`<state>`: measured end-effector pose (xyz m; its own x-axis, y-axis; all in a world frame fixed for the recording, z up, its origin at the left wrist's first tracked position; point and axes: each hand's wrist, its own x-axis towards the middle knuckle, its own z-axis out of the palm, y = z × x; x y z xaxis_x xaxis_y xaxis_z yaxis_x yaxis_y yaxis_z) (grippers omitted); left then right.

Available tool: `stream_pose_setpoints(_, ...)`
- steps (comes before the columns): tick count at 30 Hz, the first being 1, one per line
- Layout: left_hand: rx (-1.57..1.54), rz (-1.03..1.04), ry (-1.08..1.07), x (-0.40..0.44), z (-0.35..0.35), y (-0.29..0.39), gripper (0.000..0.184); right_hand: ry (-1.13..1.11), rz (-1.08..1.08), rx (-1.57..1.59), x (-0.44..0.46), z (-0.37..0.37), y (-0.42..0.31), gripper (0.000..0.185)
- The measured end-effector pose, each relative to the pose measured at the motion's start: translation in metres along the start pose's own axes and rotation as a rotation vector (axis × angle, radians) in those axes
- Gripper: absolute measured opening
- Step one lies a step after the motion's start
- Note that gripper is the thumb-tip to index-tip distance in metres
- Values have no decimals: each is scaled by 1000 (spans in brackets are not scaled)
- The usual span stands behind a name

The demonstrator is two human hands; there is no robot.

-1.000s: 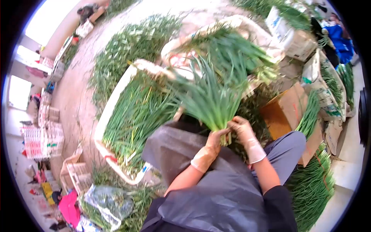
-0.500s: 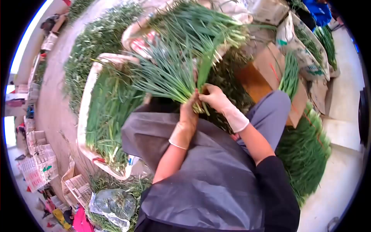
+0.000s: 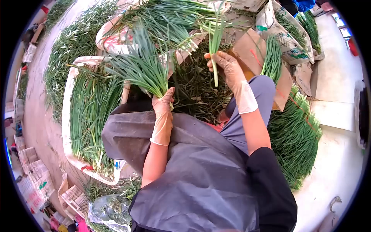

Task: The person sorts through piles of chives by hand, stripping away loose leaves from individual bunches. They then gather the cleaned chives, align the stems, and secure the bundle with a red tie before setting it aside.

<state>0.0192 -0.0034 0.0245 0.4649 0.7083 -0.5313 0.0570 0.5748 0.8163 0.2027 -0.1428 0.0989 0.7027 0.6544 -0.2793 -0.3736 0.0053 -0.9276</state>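
At 10 o'clock from the centre of the view, the left hand (image 3: 163, 103) is closed around the pale base of a green leafy bunch (image 3: 148, 75), whose leaves fan toward 11 o'clock; at 1 o'clock, the right hand (image 3: 228, 69) pinches a small green stalk (image 3: 215, 45) between thumb and fingers, upright, pale end down; half a second ago both hands met at the base of the bunch, whereas they now stand well apart, the small stalk separated from it; a heap of loose trimmings (image 3: 199, 85) lies below and between the hands; at 9 o'clock, a white-rimmed container (image 3: 66, 127) holds more green stalks, its right side partly covered by the apron (image 3: 193, 185); at 12 o'clock lies a leafy pile (image 3: 174, 15); at 1 to 2 o'clock, a cardboard box (image 3: 247, 48) is partly hidden by the right knee (image 3: 264, 89); past 3 o'clock, a large green stack (image 3: 291, 143); at 7 o'clock, a clear plastic bag (image 3: 108, 208).
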Motion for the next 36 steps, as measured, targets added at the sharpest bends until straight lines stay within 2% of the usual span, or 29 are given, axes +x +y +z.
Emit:
stream_pose_setpoints(2,-107,-52,15,-9,3,12,31,-13,74,3,-2,20,18,27)
stream_pose_setpoints(4,-167,-195,-232,-1,-8,3,30,-32,84,-58,-3,47,45,25)
stream_pose_setpoints(6,-215,-187,-468,2,-17,-18,29,-64,49,-202,2,76,86,23)
stream_pose_setpoints(7,-234,-231,-446,5,-16,-19,28,-64,203,-131,-2,83,82,24)
stream_pose_setpoints(8,-234,-231,-442,9,-17,-23,28,-80,147,-119,-1,87,88,25)
stream_pose_setpoints(10,-307,-203,-402,13,-19,-25,27,-41,-349,-621,0,91,97,22)
stream_pose_setpoints(12,-290,-145,-388,10,-15,-24,26,-141,-639,-1193,8,82,90,22)
stream_pose_setpoints(15,-403,-161,-390,3,-9,-18,45,-96,-796,-1291,14,84,89,24)
stream_pose_setpoints(20,-543,-158,-402,8,-11,-25,37,-77,-823,-1307,4,76,76,22)
stream_pose_setpoints(22,-572,-164,-384,8,-11,-24,33,-258,-503,-895,-11,70,63,20)
stream_pose_setpoints(23,-563,-183,-402,6,-11,-22,31,-273,-401,-789,-17,65,61,19)
stream_pose_setpoints(26,-537,-297,-465,-3,-3,-6,25,-341,-371,-814,-30,61,56,20)
stream_pose_setpoints(27,-519,-299,-391,-3,0,-6,23,-457,-350,-885,-31,60,57,21)
stream_pose_setpoints(28,-499,-298,-317,-2,2,-4,22,-640,-136,-952,-32,55,54,25)
stream_pose_setpoints(30,-605,-147,-229,-2,-6,14,20,-919,190,-1140,-30,49,40,28)
stream_pose_setpoints(31,-652,-80,-260,-1,-14,27,21,-926,269,-1266,-25,35,40,33)
stream_pose_setpoints(32,-701,-13,-295,1,-20,38,22,-887,208,-1499,-6,11,63,42)
stream_pose_setpoints(33,-725,26,-430,3,-23,44,24,-589,158,-1658,13,7,61,45)
stream_pose_setpoints(34,-750,69,-556,2,-23,48,26,-220,123,-1428,32,6,60,49)
stream_pose_setpoints(35,-714,54,-480,-3,-13,52,27,40,-55,-1201,59,4,68,52)
stream_pose_setpoints(36,-644,-2,-371,-3,-5,48,26,14,108,-892,97,0,78,48)
